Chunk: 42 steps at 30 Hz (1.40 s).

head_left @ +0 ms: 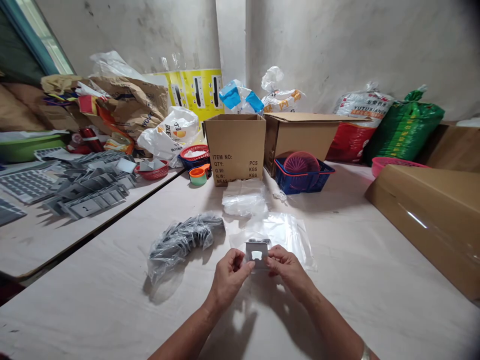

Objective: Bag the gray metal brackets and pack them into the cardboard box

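Gray plate with a shaped cut-out (258,263): upright between your two hands, over the middle of the worktable (356,240), its face toward you. Your left hand (228,276) pinches its left edge, thumb on the lower face; your right hand (290,268) grips its right edge with thumb and fingers. Cannot tell whether the lower edge touches the worktable. Just beyond the plate, flat clear plastic bags (294,232). To your left, between plate and the worktable's left edge, a clear bag of stacked gray pieces (180,240). Farther toward the back edge, a printed carton (235,142) and, right of it, a blue basket (291,186).
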Each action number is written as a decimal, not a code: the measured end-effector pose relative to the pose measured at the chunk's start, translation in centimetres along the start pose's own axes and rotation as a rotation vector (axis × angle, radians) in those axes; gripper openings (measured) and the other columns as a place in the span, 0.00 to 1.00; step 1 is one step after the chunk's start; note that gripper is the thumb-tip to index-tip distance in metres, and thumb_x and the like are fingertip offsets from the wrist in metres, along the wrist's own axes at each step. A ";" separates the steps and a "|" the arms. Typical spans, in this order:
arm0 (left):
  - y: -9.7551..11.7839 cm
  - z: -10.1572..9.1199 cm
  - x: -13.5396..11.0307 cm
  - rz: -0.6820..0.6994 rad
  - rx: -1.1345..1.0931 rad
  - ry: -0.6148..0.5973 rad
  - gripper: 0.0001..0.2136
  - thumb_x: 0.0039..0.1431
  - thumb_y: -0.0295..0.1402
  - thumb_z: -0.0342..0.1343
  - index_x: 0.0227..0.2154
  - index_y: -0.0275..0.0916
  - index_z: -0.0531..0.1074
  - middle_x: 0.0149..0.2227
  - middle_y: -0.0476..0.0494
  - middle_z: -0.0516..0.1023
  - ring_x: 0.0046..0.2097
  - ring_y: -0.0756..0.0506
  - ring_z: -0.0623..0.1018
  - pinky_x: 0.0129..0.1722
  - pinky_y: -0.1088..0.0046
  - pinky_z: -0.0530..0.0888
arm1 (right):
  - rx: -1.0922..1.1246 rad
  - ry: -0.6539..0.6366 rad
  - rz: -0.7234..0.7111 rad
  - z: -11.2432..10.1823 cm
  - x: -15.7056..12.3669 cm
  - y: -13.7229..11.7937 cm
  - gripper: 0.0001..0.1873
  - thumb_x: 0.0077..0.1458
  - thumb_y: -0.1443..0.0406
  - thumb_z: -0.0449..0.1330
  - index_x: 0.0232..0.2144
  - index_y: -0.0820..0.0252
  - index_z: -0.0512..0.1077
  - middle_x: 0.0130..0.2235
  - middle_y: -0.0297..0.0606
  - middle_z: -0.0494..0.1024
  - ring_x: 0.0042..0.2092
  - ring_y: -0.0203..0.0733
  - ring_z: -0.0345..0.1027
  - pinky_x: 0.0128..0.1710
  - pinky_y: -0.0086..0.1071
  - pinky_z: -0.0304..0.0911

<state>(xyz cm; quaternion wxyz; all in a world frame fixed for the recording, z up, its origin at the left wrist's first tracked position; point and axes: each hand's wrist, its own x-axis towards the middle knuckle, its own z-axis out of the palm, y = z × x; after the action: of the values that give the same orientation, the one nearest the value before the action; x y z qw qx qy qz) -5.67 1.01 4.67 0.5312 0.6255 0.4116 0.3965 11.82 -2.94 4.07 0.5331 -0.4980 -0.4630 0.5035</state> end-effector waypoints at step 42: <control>-0.2 -1.4 2.2 0.153 0.359 -0.229 0.09 0.51 0.35 0.54 0.20 0.36 0.65 0.22 0.54 0.59 0.26 0.53 0.61 0.27 0.78 0.57 | -0.680 0.018 -0.174 -1.1 -0.7 -1.5 0.07 0.45 0.74 0.51 0.26 0.58 0.65 0.21 0.26 0.59 0.24 0.31 0.51 0.25 0.28 0.48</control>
<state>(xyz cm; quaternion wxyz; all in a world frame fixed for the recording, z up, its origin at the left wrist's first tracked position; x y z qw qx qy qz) -6.24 3.56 4.81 0.4232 0.7802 0.3639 0.2825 12.94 -3.66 5.49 0.3817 -0.6101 -0.6401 0.2690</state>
